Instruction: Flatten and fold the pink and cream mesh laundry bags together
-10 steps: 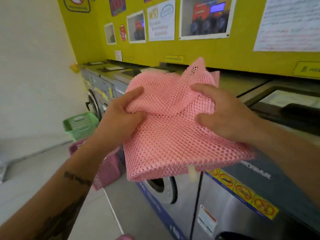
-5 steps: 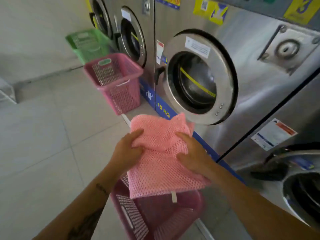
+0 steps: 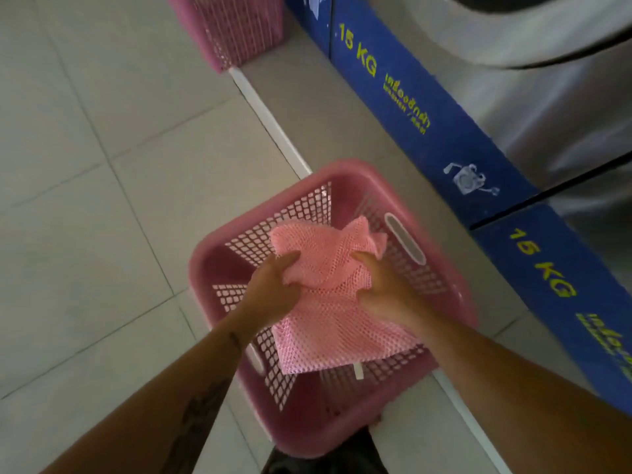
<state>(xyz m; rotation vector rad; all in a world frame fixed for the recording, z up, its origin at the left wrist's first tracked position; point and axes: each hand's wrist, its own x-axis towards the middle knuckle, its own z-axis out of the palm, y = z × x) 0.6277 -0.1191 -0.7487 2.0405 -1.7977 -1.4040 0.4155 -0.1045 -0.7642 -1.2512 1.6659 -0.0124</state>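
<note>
A folded pink mesh laundry bag (image 3: 328,313) hangs over the open pink plastic basket (image 3: 345,436) on the floor. My left hand (image 3: 273,289) grips its left side with the thumb on top. On the right side, my right hand (image 3: 383,289) holds it the same way, fingers curled under the mesh. A short white strip (image 3: 358,370) dangles from the bag's near edge. No cream bag shows; anything folded inside the pink mesh is hidden.
A second pink basket (image 3: 236,29) stands at the top by the washers. Blue base panels marked 15 KG (image 3: 410,97) run along the right under the steel washers (image 3: 547,80). A white raised kerb (image 3: 270,124) edges the grey tiled floor (image 3: 85,200).
My view has swung down from the washer tops to the floor. Both hands have carried the folded pink bag down, from chest height to just over the pink basket.
</note>
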